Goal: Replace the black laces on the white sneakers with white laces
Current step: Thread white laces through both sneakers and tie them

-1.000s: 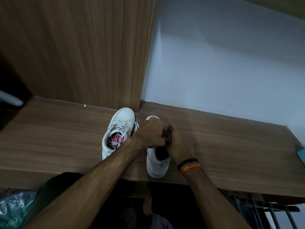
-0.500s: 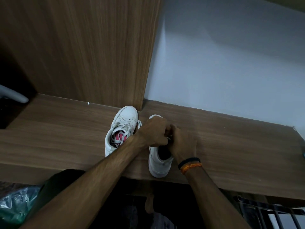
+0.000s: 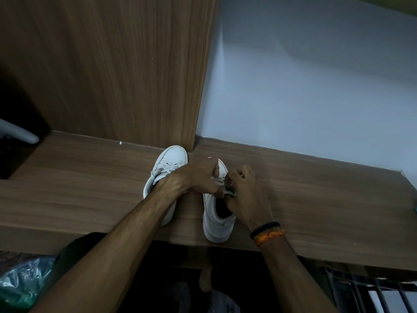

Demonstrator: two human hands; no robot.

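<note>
Two white sneakers stand side by side on a wooden shelf [image 3: 90,190], toes pointing away from me. The left sneaker [image 3: 168,164] carries white laces; my left forearm crosses over its heel. Both hands work over the tongue of the right sneaker [image 3: 216,222]. My left hand [image 3: 198,175] has its fingers curled around a white lace [image 3: 220,180] at the eyelets. My right hand [image 3: 246,195] pinches the lace end beside the tongue; the lacing itself is mostly hidden under the hands.
A wooden panel [image 3: 112,68] rises behind the left sneaker, a pale wall [image 3: 316,82] behind the right. A grey handle [image 3: 20,132] sticks out at the far left. Crumpled plastic [image 3: 20,283] lies below left; a dark rack [image 3: 372,292] below right.
My hands have drawn slightly apart, the right one shifting to the right, so a little of the lace and the sneaker's toe shows between them. My left arm now covers more of the left sneaker.
</note>
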